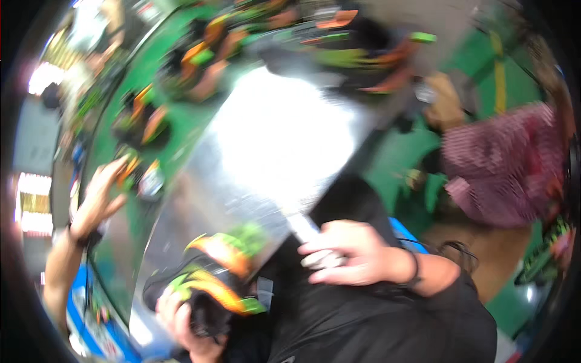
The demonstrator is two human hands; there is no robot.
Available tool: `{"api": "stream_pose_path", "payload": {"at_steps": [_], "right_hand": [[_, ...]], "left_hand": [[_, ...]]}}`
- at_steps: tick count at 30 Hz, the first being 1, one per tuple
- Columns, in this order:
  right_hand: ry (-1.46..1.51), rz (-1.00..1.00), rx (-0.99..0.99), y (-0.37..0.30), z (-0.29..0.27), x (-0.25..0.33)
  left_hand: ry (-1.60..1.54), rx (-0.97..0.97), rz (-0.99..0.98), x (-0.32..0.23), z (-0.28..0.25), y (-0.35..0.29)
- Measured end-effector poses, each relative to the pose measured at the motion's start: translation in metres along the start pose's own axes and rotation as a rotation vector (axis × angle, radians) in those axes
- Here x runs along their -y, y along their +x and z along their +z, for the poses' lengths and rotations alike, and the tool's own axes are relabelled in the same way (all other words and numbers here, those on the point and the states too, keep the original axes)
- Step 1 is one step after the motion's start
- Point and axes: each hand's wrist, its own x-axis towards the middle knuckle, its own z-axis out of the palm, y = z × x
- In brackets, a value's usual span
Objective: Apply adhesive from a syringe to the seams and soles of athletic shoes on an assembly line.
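Observation:
My left hand (190, 320) is closed around a black shoe (221, 275) with orange and bright green parts, at the near left end of a shiny metal tabletop (200, 199). The shoe is tilted, its dark opening toward me. Over the table's near edge, my right hand (354, 254) has its fingers wrapped round a slim, pale stick-shaped tool (302, 227). The tool points away to the upper left. Motion blur and glare hide its tip and its exact kind.
Several similar shoes (196, 60) lie on the green surface (187, 130) at left and beyond the metal top. Another person's hand (100, 196) reaches in at far left. A pink patterned cloth (502, 163) is at right, near another person.

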Motion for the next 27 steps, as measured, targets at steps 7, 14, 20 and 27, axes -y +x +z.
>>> {"api": "stream_pose_path", "payload": {"at_steps": [7, 14, 20, 27], "right_hand": [[-0.128, -0.047, 0.024, 0.02, -0.026, -0.001], [0.651, -0.046, 0.143, 0.018, -0.037, 0.01], [0.914, -0.019, 0.29, 0.04, -0.019, 0.017], [0.87, 0.03, 0.283, 0.038, -0.011, 0.013]], "left_hand": [[0.13, 0.178, -0.083, -0.022, -0.007, -0.011], [0.188, 0.205, -0.044, -0.029, 0.009, -0.012], [0.158, 0.183, -0.049, -0.029, 0.007, -0.014], [0.138, 0.171, -0.03, -0.028, 0.006, -0.008]]}}
